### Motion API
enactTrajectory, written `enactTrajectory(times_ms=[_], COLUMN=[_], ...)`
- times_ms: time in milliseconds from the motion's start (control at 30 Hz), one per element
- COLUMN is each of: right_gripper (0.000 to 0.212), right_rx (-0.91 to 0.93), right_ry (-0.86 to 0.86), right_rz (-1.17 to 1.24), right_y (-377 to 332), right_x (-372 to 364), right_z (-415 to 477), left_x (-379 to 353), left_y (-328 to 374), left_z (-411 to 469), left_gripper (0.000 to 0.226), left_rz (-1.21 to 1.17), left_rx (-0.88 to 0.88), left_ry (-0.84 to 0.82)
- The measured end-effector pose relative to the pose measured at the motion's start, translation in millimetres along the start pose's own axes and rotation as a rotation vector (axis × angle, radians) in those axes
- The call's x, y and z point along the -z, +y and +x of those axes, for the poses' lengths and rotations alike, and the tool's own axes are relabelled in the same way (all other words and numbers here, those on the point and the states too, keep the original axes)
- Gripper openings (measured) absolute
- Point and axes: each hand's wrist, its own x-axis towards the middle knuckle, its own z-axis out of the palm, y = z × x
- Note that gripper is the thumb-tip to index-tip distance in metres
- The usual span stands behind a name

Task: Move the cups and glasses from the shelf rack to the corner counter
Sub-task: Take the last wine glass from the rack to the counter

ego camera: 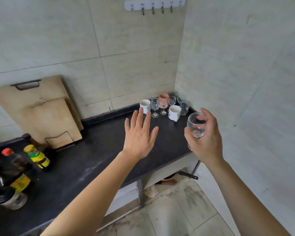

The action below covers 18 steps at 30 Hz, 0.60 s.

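My right hand (207,140) grips a clear stemmed glass (195,125) by its bowl, held above the right end of the black corner counter (95,155). My left hand (140,133) hovers flat over the counter, fingers spread, holding nothing. In the far corner stands a cluster of drinkware: a white cup (145,105), a white mug (174,112), a pink cup (163,98), a clear wine glass (155,106) and several more glasses, among them a dark-tinted glass (184,107). The shelf rack is out of view.
Wooden cutting boards (39,113) lean on the wall at the left. Sauce bottles (37,156) stand at the counter's left end. A hook rail (154,5) hangs high on the tiled wall. Below the counter's right end a pan handle (188,175) pokes out.
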Motion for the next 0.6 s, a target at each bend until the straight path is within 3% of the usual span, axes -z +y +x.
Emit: enactTrajectory(times_ms=[133, 267, 433, 600], right_gripper=[0.071, 0.073, 0.079, 0.072], right_rx=[-0.088, -0.103, -0.093, -0.078], right_ry=[0.035, -0.047, -0.186, -0.350], right_rz=[0.012, 0.047, 0.035, 0.036], right_y=[51.3, 105.4, 162.6, 211.1], right_x=[-28.7, -75.6, -139.4, -200.6], right_z=[39.3, 95.1, 186.5, 258.5], left_x=[-46.8, -91.1, -135.5, -177.0], left_y=[-5.5, -17.9, -40.5, -58.4], left_z=[49.2, 103.2, 179.9, 227.8], left_gripper=[0.065, 0.066, 0.067, 0.066], left_rz=[0.029, 0.086, 0.143, 0.175], left_rx=[-0.025, -0.011, 0.135, 0.273], left_ry=[-0.047, -0.098, -0.186, -0.281])
